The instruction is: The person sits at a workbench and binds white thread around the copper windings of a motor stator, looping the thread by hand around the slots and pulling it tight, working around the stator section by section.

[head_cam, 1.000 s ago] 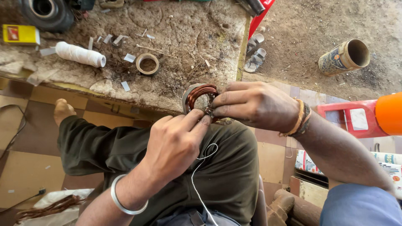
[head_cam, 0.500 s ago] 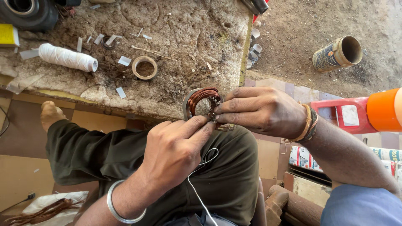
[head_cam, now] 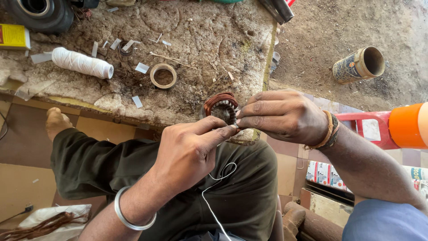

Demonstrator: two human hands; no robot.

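The grip of both hands meets on a small motor stator point(head_cam: 220, 107) wound with copper wire: the right hand point(head_cam: 285, 117) clasps its side with curled fingers, while the left hand point(head_cam: 191, 151) pinches at its lower edge with thumb and forefinger. What the left fingertips hold is too small to make out; a white thread point(head_cam: 214, 192) loops down from just below them and runs out of view over the dark trousers. Much of the stator is hidden behind the fingers, so only its upper arc of windings and part of the toothed core show. It sits at the near edge of a rough, dirty worktop point(head_cam: 200, 40).

Beyond the hands on the worktop lie a roll of tape point(head_cam: 163, 75) and, farther left, a spool of white thread point(head_cam: 82, 63), with scraps of paper scattered between. A yellow box point(head_cam: 14, 36) and a dark round motor housing point(head_cam: 40, 13) are cut off at the far left. Off to the right, on bare ground, an open can point(head_cam: 359, 65) lies on its side, its inside in shadow. An orange object point(head_cam: 408, 126) is cut off at the right edge.
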